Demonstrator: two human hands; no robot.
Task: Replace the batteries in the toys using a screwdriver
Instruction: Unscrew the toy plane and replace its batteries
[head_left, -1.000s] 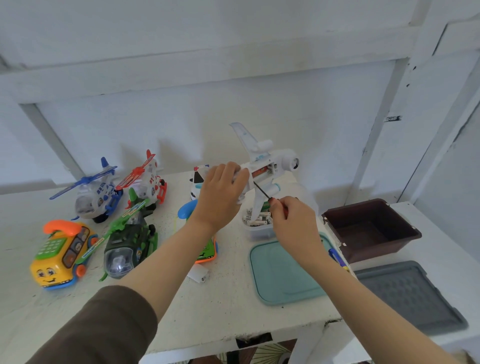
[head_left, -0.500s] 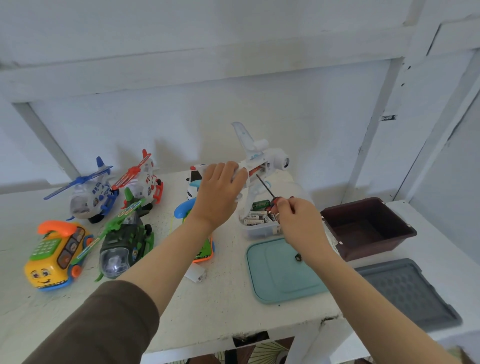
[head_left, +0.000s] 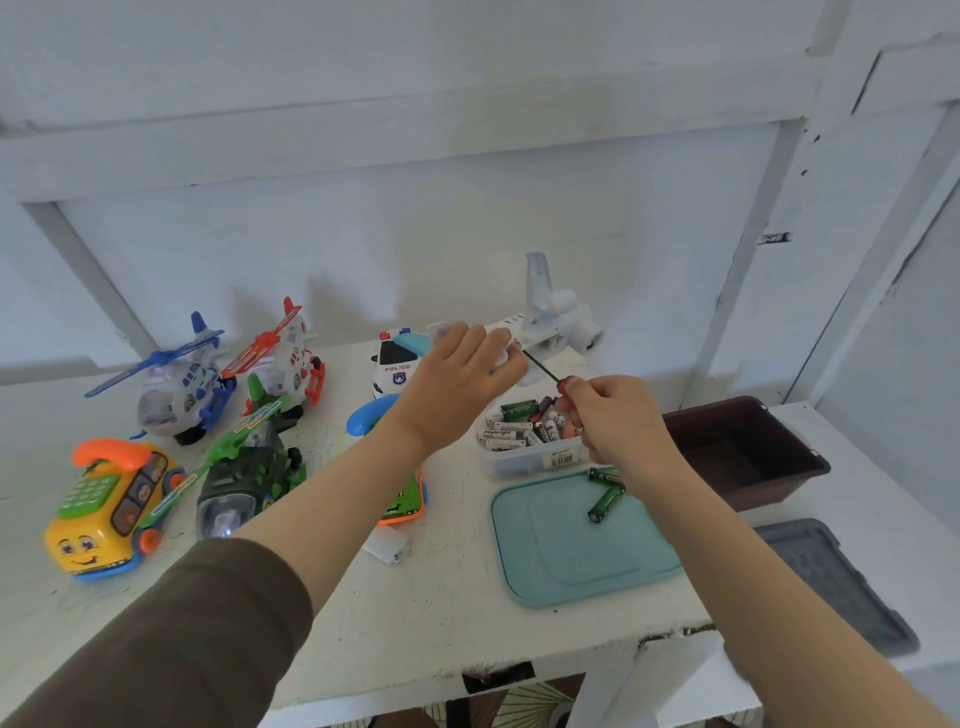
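My left hand (head_left: 457, 374) grips the body of a white toy airplane (head_left: 553, 322) and holds it above the back of the table, tail fin up. My right hand (head_left: 610, 415) pinches a small screwdriver (head_left: 543, 368) with a red handle; its dark shaft points up-left at the plane's underside beside my left fingers. Under my right hand stands a clear tub of batteries (head_left: 524, 441). Two green batteries (head_left: 605, 496) lie on the teal lid (head_left: 566, 551).
Toys stand on the left: a blue helicopter (head_left: 176, 384), a red helicopter (head_left: 283, 358), a green helicopter (head_left: 249, 467), a yellow phone car (head_left: 109, 506), a police car (head_left: 395, 364). A small white cover (head_left: 387, 545) lies mid-table. A brown bin (head_left: 743, 452) and grey lid (head_left: 831, 577) sit right.
The plane has turned so its tail fin stands upright and moved right. Green batteries have appeared on the teal lid. My right hand has dropped slightly with the screwdriver.
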